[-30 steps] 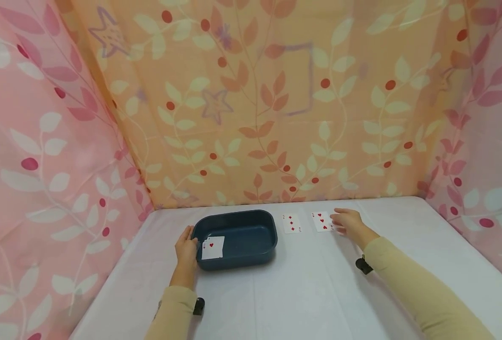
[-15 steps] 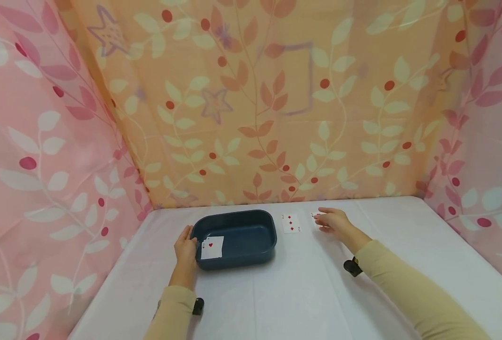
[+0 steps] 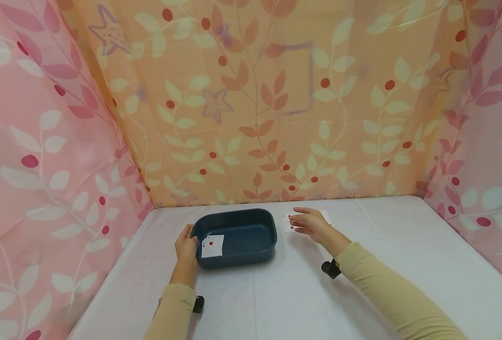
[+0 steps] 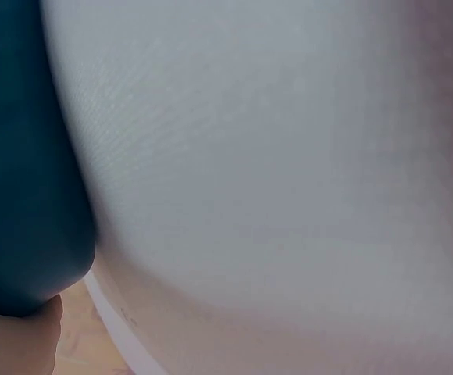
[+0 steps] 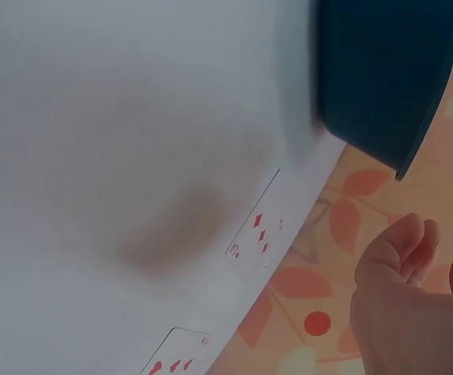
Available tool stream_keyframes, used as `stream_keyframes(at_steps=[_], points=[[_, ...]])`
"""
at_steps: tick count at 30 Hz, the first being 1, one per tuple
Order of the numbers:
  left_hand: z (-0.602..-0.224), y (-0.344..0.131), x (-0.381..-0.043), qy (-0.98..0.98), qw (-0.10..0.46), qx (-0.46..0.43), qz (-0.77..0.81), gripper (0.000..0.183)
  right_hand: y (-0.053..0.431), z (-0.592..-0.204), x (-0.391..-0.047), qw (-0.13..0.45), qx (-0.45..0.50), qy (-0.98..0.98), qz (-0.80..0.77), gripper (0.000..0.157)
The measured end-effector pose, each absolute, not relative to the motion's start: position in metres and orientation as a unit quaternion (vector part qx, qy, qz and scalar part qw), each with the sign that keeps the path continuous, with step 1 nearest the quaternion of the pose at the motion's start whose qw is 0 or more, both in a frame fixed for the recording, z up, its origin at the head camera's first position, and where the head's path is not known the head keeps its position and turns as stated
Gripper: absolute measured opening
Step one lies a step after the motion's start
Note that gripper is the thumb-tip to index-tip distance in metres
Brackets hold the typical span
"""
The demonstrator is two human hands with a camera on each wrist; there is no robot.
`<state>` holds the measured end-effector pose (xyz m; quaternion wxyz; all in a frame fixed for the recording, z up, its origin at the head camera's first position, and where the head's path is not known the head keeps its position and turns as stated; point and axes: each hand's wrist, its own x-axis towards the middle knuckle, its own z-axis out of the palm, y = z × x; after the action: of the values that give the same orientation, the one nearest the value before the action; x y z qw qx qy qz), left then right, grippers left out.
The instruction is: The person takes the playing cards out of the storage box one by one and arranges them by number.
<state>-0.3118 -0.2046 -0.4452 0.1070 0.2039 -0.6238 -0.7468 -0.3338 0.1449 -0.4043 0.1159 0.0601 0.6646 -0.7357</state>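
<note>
My left hand (image 3: 186, 246) holds the left end of a dark blue rectangular tub (image 3: 251, 259), its thumb at the rim and its fingers along the outside. In the left wrist view, part of a finger (image 4: 16, 344) lies against the tub's wall (image 4: 23, 156). A playing card (image 3: 212, 250) with a red heart lies in the tub's left end, overlapping at least one other. My right hand (image 3: 312, 224) hovers with nothing held, fingers loosely spread over the three of diamonds (image 3: 286, 225). The three of hearts (image 3: 326, 217) is mostly hidden behind it; the right wrist view shows both diamonds (image 5: 259, 234) and hearts cards (image 5: 181, 351).
A white cloth (image 3: 272, 302) covers the table. Behind it hangs an orange leaf-patterned curtain (image 3: 251, 141), with pink curtains (image 3: 64, 189) at both sides. A black wrist camera (image 3: 330, 269) sits under my right forearm.
My right hand has moved left, from the three of hearts to above the three of diamonds. The left hand, tub and cards have stayed in place.
</note>
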Motion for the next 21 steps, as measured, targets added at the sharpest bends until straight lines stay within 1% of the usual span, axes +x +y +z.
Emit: stream_keyframes(at_steps=[10,14,21], points=[[-0.444,-0.205,-0.311,-0.625,0.119,0.192,-0.747,0.057,0.122,-0.402,-0.332,0.118,0.055,0.645,-0.753,0.050],[-0.444,-0.204,-0.311,-0.619,0.127,0.181,-0.754,0.058,0.112,-0.404,-0.329,0.127,0.040,0.638,-0.759,0.050],[-0.446,-0.205,-0.312,-0.616,0.123,0.176,-0.757,0.058,0.095,-0.406,-0.327,0.138,0.016,0.619,-0.773,0.050]])
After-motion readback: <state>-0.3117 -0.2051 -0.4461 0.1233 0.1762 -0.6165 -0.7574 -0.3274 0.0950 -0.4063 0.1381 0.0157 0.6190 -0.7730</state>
